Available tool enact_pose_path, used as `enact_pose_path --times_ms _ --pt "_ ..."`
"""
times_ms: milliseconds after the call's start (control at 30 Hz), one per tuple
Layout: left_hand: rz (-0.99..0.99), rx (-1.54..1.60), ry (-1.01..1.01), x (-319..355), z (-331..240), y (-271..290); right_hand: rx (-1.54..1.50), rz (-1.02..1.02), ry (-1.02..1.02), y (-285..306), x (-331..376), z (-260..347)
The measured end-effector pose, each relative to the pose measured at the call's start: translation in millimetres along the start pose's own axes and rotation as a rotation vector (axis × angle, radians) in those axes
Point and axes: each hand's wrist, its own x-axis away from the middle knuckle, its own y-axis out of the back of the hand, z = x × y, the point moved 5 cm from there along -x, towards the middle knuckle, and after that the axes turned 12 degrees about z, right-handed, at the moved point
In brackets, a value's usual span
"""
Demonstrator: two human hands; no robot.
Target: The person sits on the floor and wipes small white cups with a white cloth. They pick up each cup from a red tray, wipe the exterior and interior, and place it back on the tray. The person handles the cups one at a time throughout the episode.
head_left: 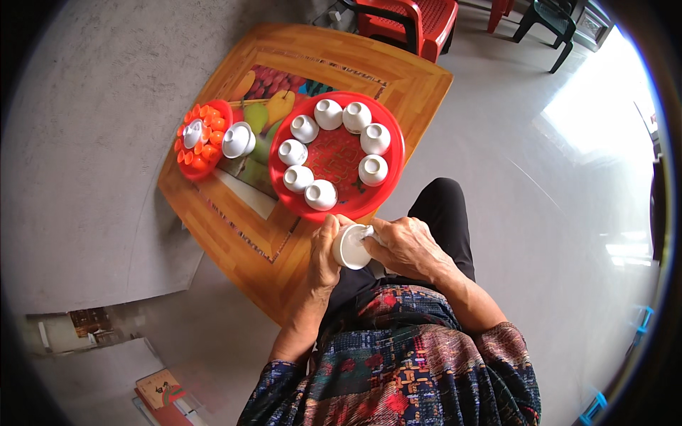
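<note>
Just off the near edge of the table, a white cup [348, 248] is held between both hands, its pale open mouth facing up toward me. My left hand [326, 254] is closed round the cup's left side. On the other side, my right hand [410, 246] grips it by what looks like its handle; part of this is hidden by the fingers. Beyond the hands lies a round red tray [341, 157] with a patterned middle. Several white cups [321, 194] stand upside down on it in a ring, with a wider gap at the near right.
The wooden table [238, 234] has a fruit picture on its top. At its left lie a red tray [226, 112] of small orange cups [207, 152] round a white lidded pot [192, 133], and a white lidded bowl [239, 140]. Red chair [435, 28] behind; dark chair [550, 25] far right.
</note>
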Motion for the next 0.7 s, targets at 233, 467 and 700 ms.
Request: enact_pose_path --times_ms 233,467,700 --pt "-0.149 0.468 0.282 2 -2 -4 -0.081 -0.490 0.049 28 16 25" --pt "-0.075 0.009 0.040 5 -18 -5 -0.233 -0.191 0.221 11 10 34" --pt "-0.092 0.242 0.068 5 -7 0 -0.457 -0.370 0.082 15 24 25"
